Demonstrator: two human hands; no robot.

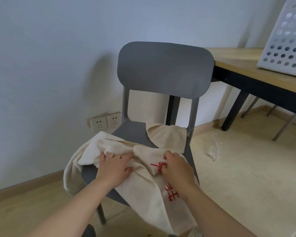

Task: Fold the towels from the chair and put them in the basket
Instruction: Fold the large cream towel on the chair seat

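Insp. notes, L to R.

1. Wall sockets: double plate low on wall, behind seat. No bearing on the job.
2. Front towel: cream, red print, crumpled across the front of the seat, one end hanging off the L edge and another over the front edge. Not yet folded.
3. Left hand: on a bunched ridge of the front towel, fingers bent over it. Cannot tell whether cloth is pinched beneath.
4. Chair: grey, upright, backrest toward the wall.
5. Rear towel: cream, lying at the back R of the seat, untouched, apart from both hands.
6. Right hand: fingers curled, pinching a fold of the front towel by the red print.
7. Table w/ white perforated basket on it, well apart from the chair, R.

Assessment: step in hand is prob. sorting out the front towel. Rec.: find two adjacent corners (not mid-cloth bunches), lift clear of the seat, shake flat, keep hanging ends off the floor, match edges before each fold. Leave the rear towel till this one is in the basket.
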